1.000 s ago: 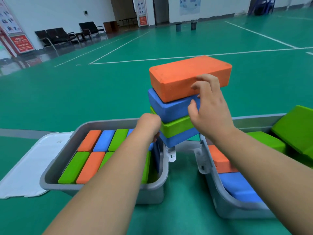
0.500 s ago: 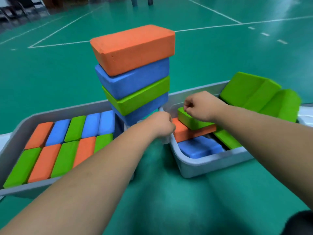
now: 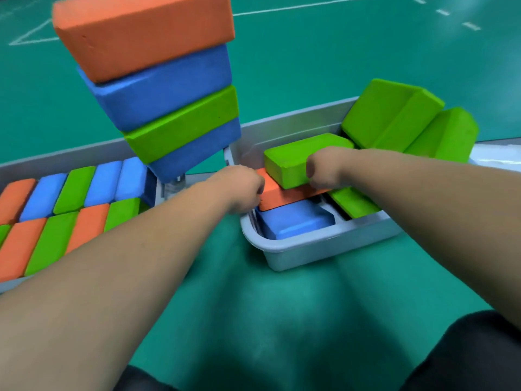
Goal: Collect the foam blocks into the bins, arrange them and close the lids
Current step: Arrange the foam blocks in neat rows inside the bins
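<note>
stack (image 3: 158, 88): orange, blue, green, blue | bins (image 3: 310, 252): grey | floor (image 3: 310, 66): green, white lines | left-bin blocks (image 3: 70, 210): orange, blue, green

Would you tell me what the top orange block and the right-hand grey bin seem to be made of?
The orange block looks like matte foam: dull, finely pitted face, softly rounded edges. The right-hand grey bin is probably moulded plastic: smooth, faint sheen, rolled rim, though blur leaves it uncertain.
</note>
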Available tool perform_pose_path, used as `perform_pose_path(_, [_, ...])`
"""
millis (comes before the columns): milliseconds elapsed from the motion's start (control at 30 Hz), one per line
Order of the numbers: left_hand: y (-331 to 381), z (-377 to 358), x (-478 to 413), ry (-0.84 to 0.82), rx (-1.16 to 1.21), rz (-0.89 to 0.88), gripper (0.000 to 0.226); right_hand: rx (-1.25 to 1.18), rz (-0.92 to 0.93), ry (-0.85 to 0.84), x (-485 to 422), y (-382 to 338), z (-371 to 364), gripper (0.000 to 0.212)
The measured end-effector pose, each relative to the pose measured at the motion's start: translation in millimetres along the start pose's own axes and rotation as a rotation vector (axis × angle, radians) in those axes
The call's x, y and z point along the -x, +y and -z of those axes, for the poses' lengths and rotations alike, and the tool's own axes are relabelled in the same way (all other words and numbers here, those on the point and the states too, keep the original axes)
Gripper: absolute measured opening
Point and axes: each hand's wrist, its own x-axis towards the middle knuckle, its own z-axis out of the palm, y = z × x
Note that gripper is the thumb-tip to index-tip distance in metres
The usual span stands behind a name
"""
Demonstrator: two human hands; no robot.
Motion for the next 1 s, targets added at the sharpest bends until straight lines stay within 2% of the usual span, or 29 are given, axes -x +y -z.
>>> perform_pose_path(100, [9, -4, -14, 0.013, 0.038, 0.076, 0.038, -0.037, -0.030, 0.080, -8, 6, -3, 0.026])
perform_pose_path(200, [27, -4, -25, -0.019, 0.200, 0.222, 0.042, -0.159, -0.068, 0.160, -16, 14, -8, 0.047])
perform_pose_path(333, [47, 6, -42, -0.088, 0.234, 0.327, 0.036, -0.072, -0.059, 0.108, -20, 23, -16, 0.073])
perform_pose_path(367, [46, 4, -47, -0.113, 0.312, 0.353, 0.032, -0.066, -0.044, 0.085, -19, 23, -18, 0.076])
perform_pose_path(433, [42, -7, -58, -0.156, 0.622, 0.447, 0.025, -0.099, -0.037, 0.076, -19, 25, -20, 0.079])
perform_pose_path(533, [27, -35, -80, -0.226, 1.184, 0.676, 0.056, -0.108, -0.051, 0.089, -21, 25, -20, 0.077])
perform_pose_path(567, [25, -39, -82, -0.239, 1.303, 0.745, 0.061, -0.105, -0.054, 0.090, -21, 25, -20, 0.076])
perform_pose_path(600, [32, -27, -71, -0.238, 1.395, 0.753, 0.057, -0.107, -0.057, 0.089, -22, 25, -20, 0.076])
perform_pose_path(667, [43, -7, -55, -0.182, 1.474, 0.773, 0.040, -0.105, -0.069, 0.088, -24, 26, -22, 0.075])
perform_pose_path(800, [41, -12, -65, -0.153, 1.556, 0.870, 0.070, -0.100, -0.081, 0.136, -30, 27, -25, 0.079])
perform_pose_path(900, [41, -18, -83, 0.001, 1.576, 0.821, 0.051, -0.088, -0.103, 0.180, -29, 25, -23, 0.103])
perform_pose_path(1000, [55, -2, -70, 0.176, 1.642, 0.733, 0.038, -0.121, -0.159, 0.277, -28, 21, -21, 0.104])
